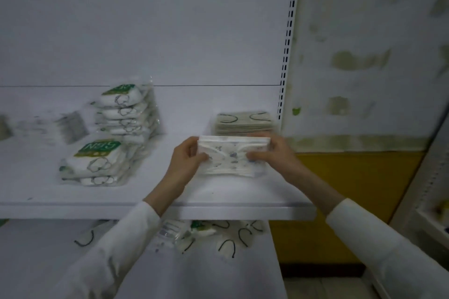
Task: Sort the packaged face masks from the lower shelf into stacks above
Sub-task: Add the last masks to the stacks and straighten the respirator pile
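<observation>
Held bundle: a thin sheaf of printed packaged masks (233,156), lifted just above the upper shelf (73,210), near its front edge and towards the right.
Left hand: our left hand (188,159) grips the sheaf's left end, thumb on the near face and fingers curled behind.
Right hand: our right hand (271,153) pinches the right end the same way, fingers wrapped over the far edge.
Stacks above: a flat stack with black ear loops (244,121) lies just beyond the sheaf. Two green-labelled N95 piles (97,162) stand to the left, and further piles at far left are too blurred to name.
Lower shelf: loose masks (226,235) lie scattered beneath, so we judge the sorting unfinished.
Step in hand: we seem to be squaring the sheaf before setting it down (a guess from the two-ended grip).
Risk, slippage: the wrappers look slick, and easing either pinch unevenly could let the packets fan out and slide off the front edge.
Risk, mixing: setting down too far back could nudge or top the ear-loop stack with the wrong kind.
Risk, toppling: the far N95 pile leans, and a passing sleeve could tip it.
</observation>
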A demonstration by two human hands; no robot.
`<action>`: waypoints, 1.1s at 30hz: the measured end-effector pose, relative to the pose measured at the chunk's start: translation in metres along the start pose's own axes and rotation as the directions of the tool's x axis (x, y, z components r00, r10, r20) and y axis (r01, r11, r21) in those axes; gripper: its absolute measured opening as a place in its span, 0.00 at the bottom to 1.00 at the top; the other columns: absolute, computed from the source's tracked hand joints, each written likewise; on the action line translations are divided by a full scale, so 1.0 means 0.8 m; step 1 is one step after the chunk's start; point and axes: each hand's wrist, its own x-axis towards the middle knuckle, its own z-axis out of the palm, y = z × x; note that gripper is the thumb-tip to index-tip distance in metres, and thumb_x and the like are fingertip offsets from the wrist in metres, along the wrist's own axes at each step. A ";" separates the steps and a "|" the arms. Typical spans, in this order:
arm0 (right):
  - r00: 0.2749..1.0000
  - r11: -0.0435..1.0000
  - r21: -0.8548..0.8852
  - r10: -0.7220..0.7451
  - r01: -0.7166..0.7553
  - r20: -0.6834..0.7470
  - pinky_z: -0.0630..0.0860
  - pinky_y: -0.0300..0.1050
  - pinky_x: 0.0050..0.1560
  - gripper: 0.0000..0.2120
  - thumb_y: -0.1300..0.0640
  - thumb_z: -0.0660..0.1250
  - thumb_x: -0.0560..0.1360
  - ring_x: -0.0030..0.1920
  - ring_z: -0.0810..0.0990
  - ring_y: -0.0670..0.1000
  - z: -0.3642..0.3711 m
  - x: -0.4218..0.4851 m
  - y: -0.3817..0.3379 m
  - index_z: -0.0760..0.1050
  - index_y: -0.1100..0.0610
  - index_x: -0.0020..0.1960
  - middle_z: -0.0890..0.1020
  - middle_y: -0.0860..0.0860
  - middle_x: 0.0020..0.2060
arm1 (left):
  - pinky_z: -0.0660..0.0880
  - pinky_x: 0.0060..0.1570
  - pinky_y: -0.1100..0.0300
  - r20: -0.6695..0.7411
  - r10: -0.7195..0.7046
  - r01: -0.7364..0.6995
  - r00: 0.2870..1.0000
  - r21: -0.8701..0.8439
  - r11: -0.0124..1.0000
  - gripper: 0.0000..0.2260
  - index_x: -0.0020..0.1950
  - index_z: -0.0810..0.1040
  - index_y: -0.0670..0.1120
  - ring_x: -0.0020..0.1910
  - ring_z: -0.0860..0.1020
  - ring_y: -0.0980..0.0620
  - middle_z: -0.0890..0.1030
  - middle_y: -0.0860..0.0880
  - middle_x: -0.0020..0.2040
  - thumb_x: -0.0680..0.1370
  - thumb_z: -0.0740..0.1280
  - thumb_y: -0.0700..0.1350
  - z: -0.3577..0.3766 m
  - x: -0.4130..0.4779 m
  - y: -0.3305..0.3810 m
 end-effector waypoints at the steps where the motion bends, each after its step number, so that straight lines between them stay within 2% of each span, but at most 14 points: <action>1: 0.999 0.998 0.045 0.034 -0.032 -0.032 0.79 0.34 0.44 0.20 0.69 0.74 0.67 0.48 0.80 0.49 0.004 0.000 0.011 0.76 0.54 0.56 0.81 0.47 0.47 | 0.76 0.51 0.51 -0.016 -0.021 0.021 1.000 -0.005 1.000 0.15 0.46 0.78 0.50 0.48 0.79 0.44 0.82 0.43 0.47 0.70 0.67 0.30 0.006 0.002 -0.010; 3: 0.990 0.989 0.126 0.089 -0.075 -0.112 0.76 0.29 0.41 0.24 0.68 0.74 0.67 0.48 0.78 0.45 0.012 -0.001 0.030 0.73 0.55 0.60 0.78 0.47 0.50 | 0.76 0.50 0.54 -0.034 -0.062 0.061 0.998 -0.030 0.998 0.15 0.48 0.77 0.49 0.49 0.79 0.44 0.81 0.43 0.48 0.70 0.67 0.30 0.014 0.004 -0.027; 4: 0.984 0.984 0.151 0.118 -0.097 -0.136 0.76 0.30 0.41 0.25 0.66 0.75 0.67 0.49 0.79 0.45 0.015 -0.001 0.038 0.73 0.55 0.61 0.79 0.49 0.52 | 0.76 0.49 0.56 -0.035 -0.080 0.079 0.996 -0.034 0.996 0.14 0.50 0.76 0.47 0.50 0.79 0.45 0.81 0.43 0.49 0.71 0.66 0.30 0.018 0.005 -0.032; 6: 0.977 0.984 0.128 0.142 -0.122 -0.158 0.79 0.40 0.48 0.26 0.62 0.77 0.66 0.53 0.80 0.51 0.019 0.001 0.052 0.73 0.50 0.60 0.79 0.53 0.56 | 0.74 0.47 0.60 -0.032 -0.106 0.105 0.994 -0.043 0.994 0.14 0.54 0.75 0.44 0.49 0.78 0.47 0.80 0.44 0.50 0.72 0.66 0.31 0.025 0.005 -0.034; 8: 0.979 0.989 0.096 0.131 -0.117 -0.157 0.78 0.49 0.55 0.25 0.61 0.78 0.65 0.57 0.78 0.53 0.019 0.002 0.058 0.74 0.47 0.58 0.78 0.52 0.57 | 0.72 0.44 0.62 -0.049 -0.116 0.114 0.992 -0.046 0.992 0.12 0.55 0.74 0.42 0.47 0.77 0.51 0.79 0.47 0.49 0.74 0.63 0.32 0.028 0.005 -0.037; 10: 0.979 0.990 0.093 0.118 -0.104 -0.164 0.77 0.45 0.53 0.21 0.63 0.76 0.67 0.55 0.78 0.49 0.011 -0.003 0.058 0.75 0.50 0.56 0.79 0.47 0.53 | 0.74 0.47 0.58 -0.074 -0.123 0.122 0.990 -0.009 0.992 0.09 0.53 0.76 0.43 0.48 0.77 0.49 0.79 0.47 0.48 0.76 0.61 0.34 0.023 0.004 -0.046; 12: 0.984 0.995 0.048 0.088 -0.082 -0.152 0.75 0.40 0.45 0.12 0.68 0.72 0.69 0.46 0.79 0.49 -0.003 -0.010 0.061 0.77 0.54 0.47 0.81 0.43 0.41 | 0.76 0.54 0.48 -0.087 -0.124 0.129 0.988 0.058 0.990 0.08 0.48 0.78 0.46 0.50 0.78 0.45 0.81 0.46 0.47 0.78 0.60 0.37 0.014 0.003 -0.055; 14: 0.983 0.997 -0.038 0.053 -0.060 -0.174 0.75 0.43 0.42 0.10 0.69 0.70 0.70 0.41 0.79 0.51 -0.014 -0.013 0.067 0.77 0.54 0.40 0.81 0.45 0.35 | 0.76 0.55 0.44 -0.107 -0.113 0.125 0.988 0.115 0.985 0.09 0.43 0.80 0.49 0.48 0.80 0.45 0.82 0.47 0.44 0.78 0.62 0.39 0.007 0.000 -0.057; 17: 0.975 0.997 -0.061 0.030 -0.044 -0.219 0.80 0.45 0.43 0.11 0.69 0.71 0.71 0.42 0.81 0.52 -0.017 -0.010 0.065 0.80 0.53 0.41 0.83 0.50 0.39 | 0.77 0.54 0.46 -0.150 -0.045 0.070 0.988 0.165 0.984 0.07 0.44 0.80 0.47 0.45 0.81 0.48 0.82 0.49 0.42 0.76 0.65 0.37 0.003 -0.006 -0.043; 21: 0.964 0.995 -0.054 -0.094 0.083 -0.249 0.82 0.39 0.43 0.13 0.67 0.72 0.70 0.42 0.83 0.46 0.001 -0.002 0.043 0.80 0.50 0.48 0.83 0.49 0.42 | 0.78 0.52 0.45 -0.216 0.032 -0.003 0.976 0.134 0.991 0.09 0.47 0.81 0.48 0.46 0.82 0.47 0.83 0.49 0.43 0.76 0.65 0.35 -0.025 -0.017 -0.021; 25: 0.968 0.982 -0.035 -0.191 0.188 -0.161 0.79 0.32 0.43 0.14 0.67 0.70 0.72 0.42 0.83 0.40 0.044 0.003 0.019 0.79 0.52 0.53 0.83 0.43 0.43 | 0.78 0.53 0.45 -0.296 0.049 -0.018 0.954 0.109 0.994 0.10 0.55 0.81 0.47 0.50 0.82 0.45 0.84 0.47 0.48 0.78 0.64 0.37 -0.073 -0.041 -0.009; 30: 0.977 0.978 0.024 -0.207 0.208 -0.048 0.79 0.32 0.43 0.12 0.69 0.70 0.72 0.40 0.82 0.39 0.110 0.005 -0.002 0.80 0.56 0.51 0.83 0.46 0.43 | 0.77 0.56 0.47 -0.382 -0.019 0.040 0.924 0.048 0.998 0.12 0.45 0.80 0.53 0.49 0.81 0.49 0.83 0.52 0.44 0.78 0.64 0.37 -0.128 -0.072 -0.002; 31: 0.977 0.977 0.035 -0.209 0.210 -0.032 0.79 0.32 0.43 0.12 0.69 0.70 0.72 0.40 0.82 0.39 0.123 0.005 -0.006 0.80 0.56 0.51 0.83 0.47 0.43 | 0.77 0.56 0.48 -0.411 -0.020 0.039 0.911 0.038 0.999 0.11 0.45 0.80 0.52 0.47 0.80 0.49 0.82 0.53 0.42 0.78 0.64 0.36 -0.140 -0.076 -0.002; 33: 0.976 0.975 0.047 -0.219 0.219 0.004 0.78 0.32 0.43 0.10 0.68 0.70 0.72 0.40 0.82 0.39 0.150 0.004 -0.018 0.81 0.57 0.50 0.83 0.45 0.42 | 0.79 0.52 0.52 -0.461 -0.009 0.023 0.887 0.024 0.999 0.09 0.51 0.80 0.48 0.46 0.80 0.51 0.82 0.52 0.43 0.78 0.64 0.36 -0.167 -0.083 -0.002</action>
